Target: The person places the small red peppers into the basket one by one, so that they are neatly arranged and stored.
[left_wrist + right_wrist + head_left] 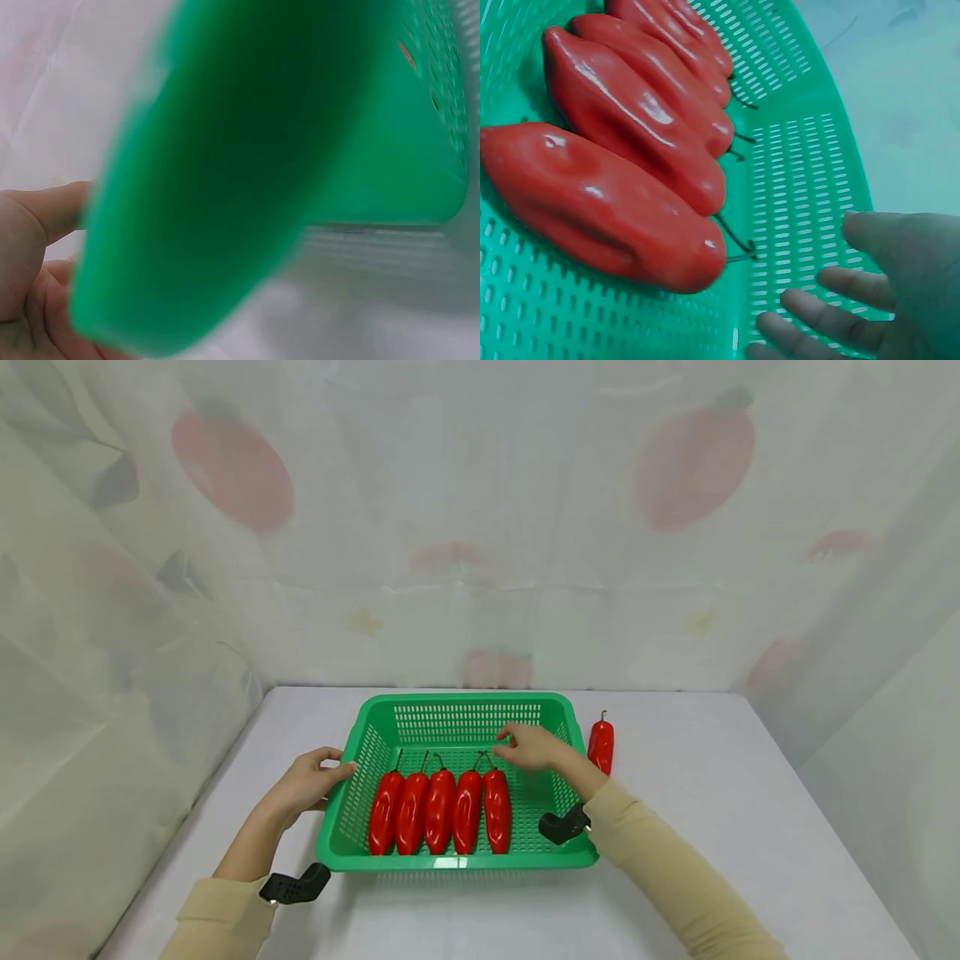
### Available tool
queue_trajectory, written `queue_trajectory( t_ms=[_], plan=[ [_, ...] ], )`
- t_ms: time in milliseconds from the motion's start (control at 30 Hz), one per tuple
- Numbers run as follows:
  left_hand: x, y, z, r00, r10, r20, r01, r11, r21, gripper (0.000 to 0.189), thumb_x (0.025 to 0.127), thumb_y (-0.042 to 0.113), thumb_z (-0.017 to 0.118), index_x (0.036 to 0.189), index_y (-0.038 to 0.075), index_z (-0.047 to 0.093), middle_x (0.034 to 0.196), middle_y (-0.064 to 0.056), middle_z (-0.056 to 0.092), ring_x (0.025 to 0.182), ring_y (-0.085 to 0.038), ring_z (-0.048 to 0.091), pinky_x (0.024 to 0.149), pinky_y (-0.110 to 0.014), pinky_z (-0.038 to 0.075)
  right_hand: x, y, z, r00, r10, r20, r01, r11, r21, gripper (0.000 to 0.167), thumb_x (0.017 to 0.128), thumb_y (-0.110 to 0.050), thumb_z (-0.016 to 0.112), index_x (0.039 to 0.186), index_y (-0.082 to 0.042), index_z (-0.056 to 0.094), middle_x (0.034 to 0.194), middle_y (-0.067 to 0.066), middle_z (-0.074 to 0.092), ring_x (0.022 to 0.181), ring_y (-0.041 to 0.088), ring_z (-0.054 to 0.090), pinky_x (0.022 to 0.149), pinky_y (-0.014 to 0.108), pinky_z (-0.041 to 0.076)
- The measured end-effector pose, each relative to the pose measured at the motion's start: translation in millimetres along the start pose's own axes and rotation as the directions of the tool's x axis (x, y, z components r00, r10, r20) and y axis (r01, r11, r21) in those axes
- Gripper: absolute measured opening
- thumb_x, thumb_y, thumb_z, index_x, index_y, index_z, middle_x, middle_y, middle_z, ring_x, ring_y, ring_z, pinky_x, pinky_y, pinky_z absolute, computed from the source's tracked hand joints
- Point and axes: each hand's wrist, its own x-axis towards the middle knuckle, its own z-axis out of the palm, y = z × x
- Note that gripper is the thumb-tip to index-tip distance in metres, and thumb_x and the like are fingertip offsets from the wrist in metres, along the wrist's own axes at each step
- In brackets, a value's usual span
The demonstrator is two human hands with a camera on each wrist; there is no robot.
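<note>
A green plastic basket (465, 862) with slotted walls holds several red peppers (440, 810), lying side by side with their stems toward the far wall. My left hand (309, 783) grips the basket's left rim, its thumb on top and the other fingers outside the wall. In the left wrist view the blurred green rim (187, 225) hides part of that hand. Over the basket's right half is my right hand (534, 747), near the stem of the rightmost pepper (497, 810). The right wrist view shows its fingers (825, 319) spread and apart from the peppers, holding nothing.
One more red pepper (602, 745) lies on the white table (712, 827), just outside the basket's right wall. My right forearm covers part of the basket's right side. Behind the table hangs a pale curtain (465, 485) with faded fruit prints.
</note>
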Motion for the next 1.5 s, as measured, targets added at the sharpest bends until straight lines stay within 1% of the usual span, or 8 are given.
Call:
queue_trajectory(
  t_ms=[167,300,567,733,867,1133,1233,1500],
  plan=[
    [1.0,-0.1,0.3,1.0,0.002,0.001,-0.002,1.0,0.003,0.046,0.092,0.031,0.054,0.122,-0.002,0.04,0.095,-0.015,0.066,0.073,-0.019,0.066,0.068,-0.039,0.056,-1.7,2,-12,0.986,-0.076,-0.147,0.077,0.997,0.004,0.034,0.092,-0.029,0.054,0.117,-0.006,0.057,0.102,0.007,0.064,0.086,0.017,0.06,0.069,0.029,0.049],
    [1.5,-0.2,0.5,1.0,0.004,-0.002,-0.004,1.0,0.002,0.045,0.093,0.03,0.054,0.121,-0.002,0.041,0.093,-0.015,0.066,0.072,-0.019,0.066,0.067,-0.038,0.056,-3.7,6,-22,0.966,-0.097,-0.239,0.108,0.994,0.03,0.032,0.093,-0.029,0.053,0.117,-0.008,0.058,0.102,0.007,0.065,0.087,0.02,0.061,0.066,0.029,0.049],
    [1.7,0.1,1.3,1.0,-0.005,-0.005,0.005,1.0,-0.002,0.047,0.092,0.031,0.055,0.121,-0.002,0.041,0.097,-0.017,0.065,0.072,-0.019,0.066,0.066,-0.038,0.056,-7.1,21,-40,0.91,-0.061,-0.411,0.108,0.99,0.09,0.029,0.093,-0.03,0.052,0.114,-0.01,0.059,0.101,0.006,0.064,0.089,0.023,0.061,0.068,0.033,0.05],
    [2.0,-0.5,1.3,1.0,-0.004,-0.001,0.003,1.0,-0.015,0.048,0.092,0.03,0.055,0.122,-0.003,0.04,0.099,-0.019,0.064,0.072,-0.019,0.066,0.065,-0.038,0.056,-9.7,37,-50,0.875,-0.019,-0.484,0.085,0.99,0.115,0.028,0.094,-0.029,0.051,0.112,-0.01,0.059,0.1,0.008,0.063,0.089,0.024,0.061,0.066,0.034,0.049],
    [2.0,-1.2,1.1,1.0,0.0,0.0,0.0,1.0,-0.02,0.049,0.092,0.031,0.055,0.123,-0.003,0.04,0.099,-0.019,0.064,0.072,-0.019,0.066,0.065,-0.038,0.056,-12.2,53,-55,0.856,0.009,-0.517,0.058,0.992,0.113,0.027,0.094,-0.029,0.05,0.112,-0.011,0.059,0.101,0.01,0.063,0.091,0.026,0.061,0.068,0.037,0.05],
    [1.7,-1.5,1.1,1.0,-0.002,-0.001,0.002,1.0,-0.017,0.049,0.092,0.031,0.055,0.124,-0.003,0.04,0.099,-0.019,0.064,0.073,-0.019,0.066,0.065,-0.039,0.056,-16.6,85,-62,0.826,0.067,-0.56,-0.008,0.994,0.107,0.028,0.094,-0.028,0.05,0.111,-0.007,0.058,0.103,0.015,0.062,0.096,0.032,0.059,0.078,0.045,0.049],
    [1.4,-1.3,1.2,1.0,-0.003,-0.004,0.003,1.0,-0.014,0.05,0.092,0.032,0.055,0.124,-0.003,0.04,0.1,-0.02,0.064,0.073,-0.019,0.066,0.065,-0.039,0.056,-18.8,96,-63,0.821,0.099,-0.563,-0.045,0.993,0.109,0.03,0.094,-0.027,0.048,0.112,-0.004,0.057,0.105,0.018,0.062,0.097,0.034,0.059,0.079,0.045,0.049],
    [0.8,-1.6,1.9,1.0,-0.005,-0.011,0.005,1.0,-0.001,0.049,0.092,0.031,0.055,0.124,-0.003,0.04,0.097,-0.017,0.065,0.073,-0.019,0.066,0.066,-0.039,0.056,-24.7,124,-53,0.825,0.192,-0.531,-0.135,0.98,0.145,0.04,0.093,-0.025,0.048,0.121,0.004,0.05,0.113,0.025,0.058,0.103,0.038,0.056,0.082,0.047,0.049]
  ],
)
